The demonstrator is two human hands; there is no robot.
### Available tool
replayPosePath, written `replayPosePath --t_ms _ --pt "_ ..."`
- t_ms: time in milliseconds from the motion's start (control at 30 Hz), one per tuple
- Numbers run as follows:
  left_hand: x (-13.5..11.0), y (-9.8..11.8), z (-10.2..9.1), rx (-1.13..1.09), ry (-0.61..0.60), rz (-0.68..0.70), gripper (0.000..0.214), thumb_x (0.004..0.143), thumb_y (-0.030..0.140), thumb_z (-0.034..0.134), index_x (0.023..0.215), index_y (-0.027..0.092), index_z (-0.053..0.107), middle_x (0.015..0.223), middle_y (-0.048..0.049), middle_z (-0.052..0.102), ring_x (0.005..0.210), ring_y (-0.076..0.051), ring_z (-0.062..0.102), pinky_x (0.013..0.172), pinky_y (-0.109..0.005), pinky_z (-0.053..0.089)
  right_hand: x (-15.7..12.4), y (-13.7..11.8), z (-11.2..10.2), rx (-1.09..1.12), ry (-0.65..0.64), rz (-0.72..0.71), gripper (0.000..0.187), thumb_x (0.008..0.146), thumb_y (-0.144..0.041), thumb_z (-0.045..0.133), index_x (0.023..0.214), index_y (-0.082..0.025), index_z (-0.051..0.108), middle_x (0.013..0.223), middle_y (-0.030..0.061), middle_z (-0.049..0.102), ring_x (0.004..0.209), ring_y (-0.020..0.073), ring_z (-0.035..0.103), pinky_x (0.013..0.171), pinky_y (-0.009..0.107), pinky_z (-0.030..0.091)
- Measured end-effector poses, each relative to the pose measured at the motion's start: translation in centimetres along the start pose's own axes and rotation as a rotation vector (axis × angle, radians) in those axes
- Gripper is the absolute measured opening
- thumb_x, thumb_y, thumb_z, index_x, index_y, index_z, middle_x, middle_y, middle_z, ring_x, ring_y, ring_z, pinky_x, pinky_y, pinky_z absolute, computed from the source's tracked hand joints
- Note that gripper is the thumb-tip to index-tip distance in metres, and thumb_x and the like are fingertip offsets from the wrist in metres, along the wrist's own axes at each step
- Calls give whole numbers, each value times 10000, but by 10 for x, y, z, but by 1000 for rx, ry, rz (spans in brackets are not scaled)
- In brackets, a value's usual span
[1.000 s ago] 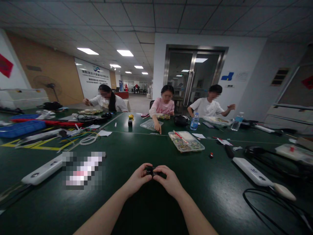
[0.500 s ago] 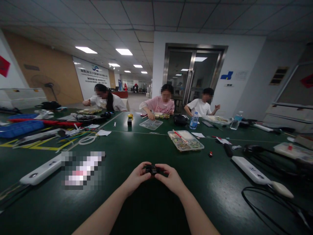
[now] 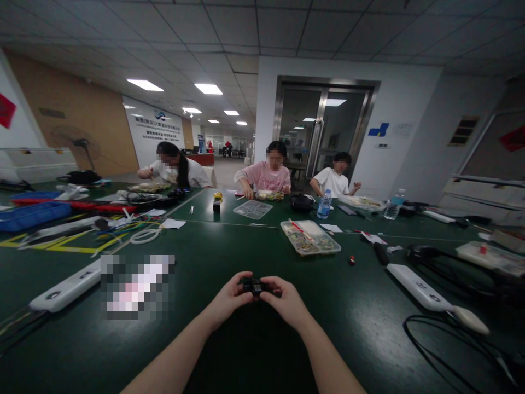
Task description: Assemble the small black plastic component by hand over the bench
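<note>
A small black object (image 3: pixel 257 287) is held between my two hands, just above or on the green table (image 3: pixel 197 350); its exact kind is too dark and small to make out. My left hand (image 3: pixel 229 298) pinches its left side with thumb and fingers. From the other side, the thumb and fingers of my right hand (image 3: pixel 286 298) close on its right end. Both hands partly hide it. Beyond them lies a clear compartment meal box (image 3: pixel 310 238) with food and a red-and-white stick-like packet on top.
White oblong devices with cables lie left (image 3: pixel 68 290) and right (image 3: pixel 419 287). A small red item (image 3: pixel 351 260) sits beyond my right hand. Water bottles (image 3: pixel 324 204), an empty clear lid (image 3: pixel 253 208) and a blue tray (image 3: pixel 36 217) stand farther off. Three people sit across the table.
My hands keep their hold on the black object with barely any movement. The view has shifted slightly. Across the table, the person at the right has lowered a raised hand.
</note>
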State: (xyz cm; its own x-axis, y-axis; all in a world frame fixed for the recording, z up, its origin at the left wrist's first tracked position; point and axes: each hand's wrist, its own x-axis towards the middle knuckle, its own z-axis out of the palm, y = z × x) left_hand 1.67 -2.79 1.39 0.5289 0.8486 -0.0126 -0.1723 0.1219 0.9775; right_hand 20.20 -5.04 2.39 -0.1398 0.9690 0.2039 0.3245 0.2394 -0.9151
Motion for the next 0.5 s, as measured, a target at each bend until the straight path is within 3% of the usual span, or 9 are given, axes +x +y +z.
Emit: replayPosePath --t_ms 200,500 --pt "0 2 1 38 -1 1 447 697 240 649 1083 195 429 945 -62 603 883 -196 590 836 -383 421 0 1 1 -10 -12 8 293 680 -235 629 973 -231 627 933 25 666 865 207 602 793 358 438" --pt "-1 4 1 29 -19 -26 532 710 235 640 1160 186 360 967 -76 607 888 -195 590 846 -378 410 -1 2 0 -5 -5 5 285 691 -250 624 974 -216 624 924 34 668 845 203 608 774 348 452"
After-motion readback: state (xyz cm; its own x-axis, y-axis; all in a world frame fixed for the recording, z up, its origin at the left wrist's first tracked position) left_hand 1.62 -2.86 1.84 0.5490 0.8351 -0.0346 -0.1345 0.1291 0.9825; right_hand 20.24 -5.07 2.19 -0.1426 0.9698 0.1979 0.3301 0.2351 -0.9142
